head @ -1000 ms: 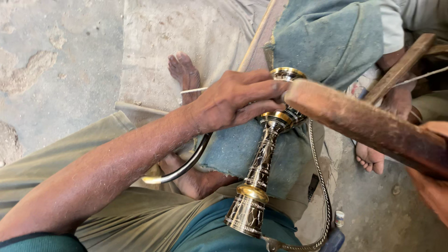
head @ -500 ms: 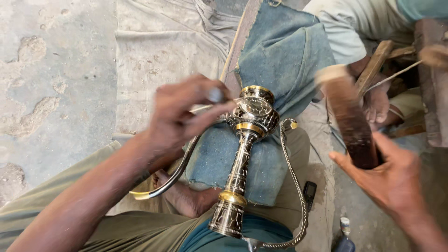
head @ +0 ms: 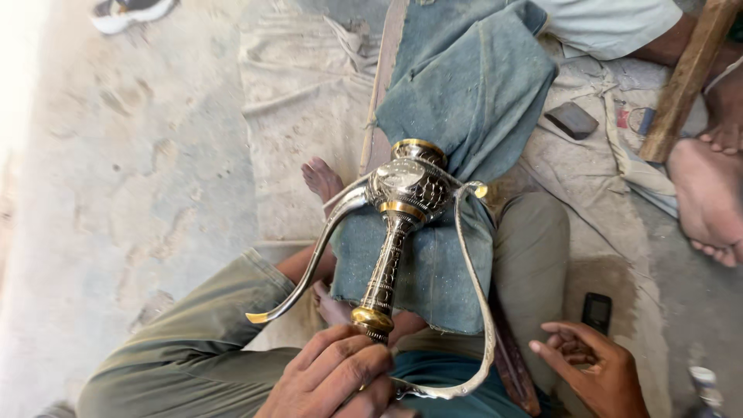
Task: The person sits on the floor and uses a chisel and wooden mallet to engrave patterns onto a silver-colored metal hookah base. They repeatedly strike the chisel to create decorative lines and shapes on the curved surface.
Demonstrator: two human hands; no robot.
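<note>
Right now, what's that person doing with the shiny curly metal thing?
A seated person steadies an engraved metal vessel lying on a blue cloth over their lap. The left hand grips its narrow base end. The right hand is open and holds nothing, near a small dark phone on the ground. Another person's bare foot rests nearby.

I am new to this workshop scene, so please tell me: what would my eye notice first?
First, the ornate silver and gold metal vessel lying on blue cloth in the middle, with a curved spout and long handle. The left hand grips its base at the bottom, and the right hand hovers open near a black phone.
</note>
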